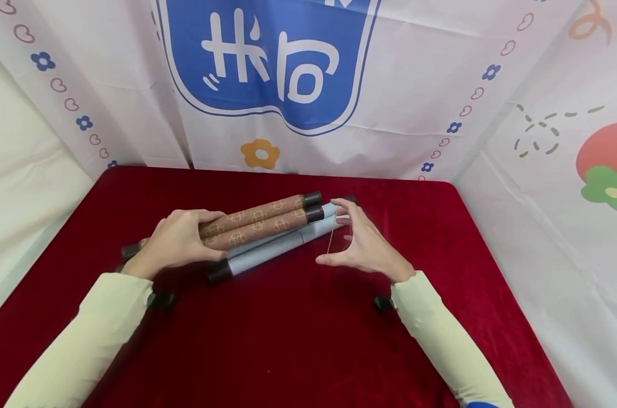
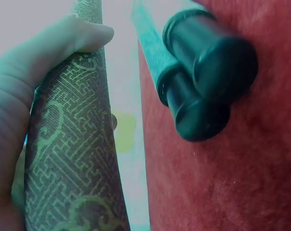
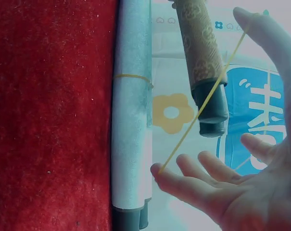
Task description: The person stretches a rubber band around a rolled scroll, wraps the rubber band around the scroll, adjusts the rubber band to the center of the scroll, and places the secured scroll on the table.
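Observation:
Two brown scrolls (image 1: 260,222) with gold medallion patterns and dark end knobs lie side by side in my left hand (image 1: 178,241), which grips them near their left part with the thumb across. In the right wrist view their dark ends hang clear of the table. My right hand (image 1: 362,243) is spread beside those ends, a thin yellow rubber band (image 3: 203,108) stretched between thumb and a fingertip. Nothing else shows in that hand. Beneath the brown pair, two pale blue scrolls (image 1: 267,252) rest on the table, circled by another rubber band (image 3: 133,76).
The table is covered in dark red velvet cloth (image 1: 288,340). White printed curtains (image 1: 415,85) close off the back and both sides. Dark wrist devices (image 1: 382,304) sit below the cream sleeves.

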### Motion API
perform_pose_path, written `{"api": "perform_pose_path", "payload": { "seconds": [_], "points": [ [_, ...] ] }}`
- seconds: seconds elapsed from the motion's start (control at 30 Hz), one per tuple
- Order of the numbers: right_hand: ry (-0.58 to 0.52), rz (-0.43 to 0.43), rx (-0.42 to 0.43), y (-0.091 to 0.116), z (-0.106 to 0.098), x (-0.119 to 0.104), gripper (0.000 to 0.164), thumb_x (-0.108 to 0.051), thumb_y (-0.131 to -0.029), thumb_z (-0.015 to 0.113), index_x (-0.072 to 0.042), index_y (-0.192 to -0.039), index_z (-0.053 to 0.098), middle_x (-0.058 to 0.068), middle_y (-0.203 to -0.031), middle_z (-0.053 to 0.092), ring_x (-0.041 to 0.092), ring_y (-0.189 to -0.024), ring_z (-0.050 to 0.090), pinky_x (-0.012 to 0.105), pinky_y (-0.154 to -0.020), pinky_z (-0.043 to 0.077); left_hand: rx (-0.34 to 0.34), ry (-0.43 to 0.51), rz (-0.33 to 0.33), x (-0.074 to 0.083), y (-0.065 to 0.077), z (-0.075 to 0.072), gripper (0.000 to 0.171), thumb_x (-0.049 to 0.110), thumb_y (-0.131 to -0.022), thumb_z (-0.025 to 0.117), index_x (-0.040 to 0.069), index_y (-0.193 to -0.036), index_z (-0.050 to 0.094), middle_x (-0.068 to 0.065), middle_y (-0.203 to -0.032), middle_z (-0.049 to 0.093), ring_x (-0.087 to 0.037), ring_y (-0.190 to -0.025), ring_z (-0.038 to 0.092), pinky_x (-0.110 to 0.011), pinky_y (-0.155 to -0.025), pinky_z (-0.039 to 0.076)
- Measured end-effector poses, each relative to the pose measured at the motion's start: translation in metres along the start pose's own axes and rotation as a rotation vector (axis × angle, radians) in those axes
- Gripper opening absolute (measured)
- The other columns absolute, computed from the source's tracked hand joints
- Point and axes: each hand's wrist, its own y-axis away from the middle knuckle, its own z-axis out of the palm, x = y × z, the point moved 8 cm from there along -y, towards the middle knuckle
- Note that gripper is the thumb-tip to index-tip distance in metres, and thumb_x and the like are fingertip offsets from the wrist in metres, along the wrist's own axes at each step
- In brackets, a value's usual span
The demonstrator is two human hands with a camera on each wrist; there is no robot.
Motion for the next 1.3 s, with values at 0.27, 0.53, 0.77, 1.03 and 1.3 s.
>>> {"api": "perform_pose_path", "payload": {
  "seconds": [0.27,0.53,0.77,1.03,1.3],
  "points": [
    [-0.086,-0.019,0.018,-0.001,0.001,-0.005,0.113,-0.034,-0.070,0.100,-0.039,-0.159,0.030,0.008,-0.153,0.045,0.033,-0.141,0.055,0.056,-0.105,0.056,0.024,0.026,0.064,0.013,0.016,0.003,0.074,0.041,-0.064,0.099,0.019,-0.130,0.074,-0.003,-0.114,0.078,-0.017,-0.092,0.068,-0.038,-0.073,0.055],
    [-0.195,-0.052,-0.025,-0.001,0.012,-0.010,0.104,-0.028,-0.074,0.097,-0.043,-0.155,0.034,0.009,-0.157,0.042,0.037,-0.140,0.054,0.051,-0.099,0.060,0.016,0.050,0.106,0.024,0.026,0.012,0.072,0.039,-0.064,0.099,0.022,-0.130,0.074,0.003,-0.114,0.078,-0.012,-0.093,0.069,-0.037,-0.074,0.056],
    [-0.171,-0.080,0.029,-0.003,0.014,-0.015,0.089,-0.031,-0.077,0.094,-0.040,-0.150,0.046,0.004,-0.148,0.056,0.019,-0.139,0.050,0.056,-0.116,0.041,0.037,0.073,0.136,0.035,0.031,0.014,0.074,0.042,-0.062,0.100,0.024,-0.129,0.074,0.007,-0.111,0.077,-0.009,-0.091,0.068,-0.035,-0.075,0.057],
    [-0.192,0.047,-0.039,-0.002,0.021,-0.006,0.069,-0.035,-0.079,0.093,-0.023,-0.139,0.059,0.003,-0.128,0.065,0.022,-0.113,0.061,0.042,-0.094,0.053,0.055,0.037,0.155,0.041,0.032,0.016,0.077,0.043,-0.059,0.100,0.021,-0.128,0.075,0.007,-0.111,0.078,-0.010,-0.091,0.070,-0.039,-0.074,0.058],
    [-0.165,0.104,-0.084,0.002,0.020,0.003,0.073,-0.039,-0.083,0.089,-0.022,-0.146,0.056,0.001,-0.145,0.056,0.024,-0.135,0.052,0.053,-0.110,0.046,0.031,0.026,0.132,0.044,0.033,0.026,0.082,0.046,-0.058,0.100,0.017,-0.131,0.075,0.004,-0.114,0.079,-0.013,-0.093,0.071,-0.039,-0.072,0.058]
  ]
}}
